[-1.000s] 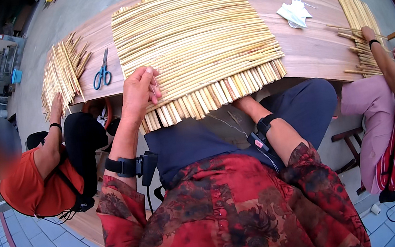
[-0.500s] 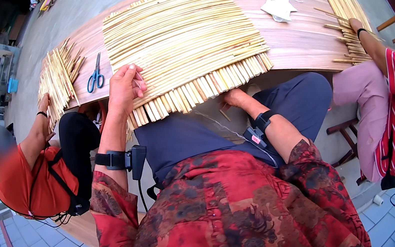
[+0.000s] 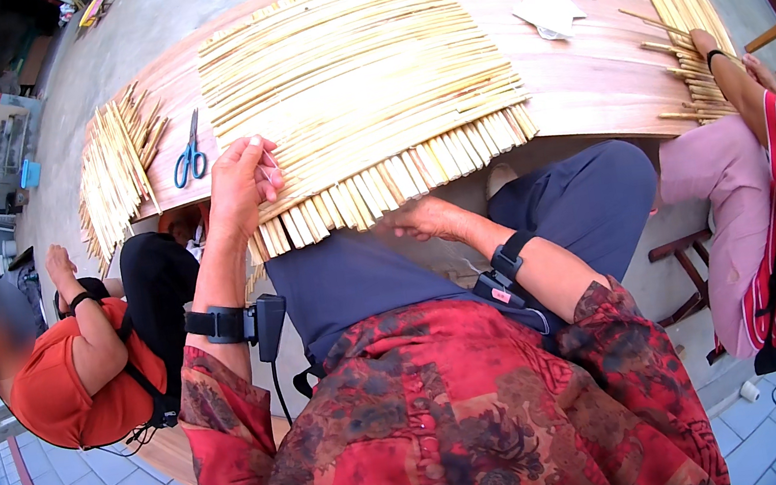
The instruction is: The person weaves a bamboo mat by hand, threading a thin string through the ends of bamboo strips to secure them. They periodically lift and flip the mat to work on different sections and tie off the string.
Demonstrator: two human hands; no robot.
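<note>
A mat of pale yellow reed sticks (image 3: 354,69) lies before me, its long sticks running crosswise. A row of short stick ends (image 3: 398,174) hangs over the table's near edge. At the mat's near left corner, my left hand (image 3: 241,182) is closed in a pinch, with a thin white thread between thumb and fingers. My right hand (image 3: 426,219) is just below the near edge, over my lap. Its fingers are curled together; what they hold is too small to make out.
On the wooden table (image 3: 577,107), blue-handled scissors (image 3: 189,159) lie left of the mat beside a stick pile (image 3: 112,160). White scraps (image 3: 551,13) and another stick bundle (image 3: 680,8) are on the right. One person sits on each side; the right one's hand (image 3: 707,44) touches sticks.
My right hand has come left and out from under the mat's edge. My left hand has shifted slightly left and nearer. The left person's hand has left the stick pile.
</note>
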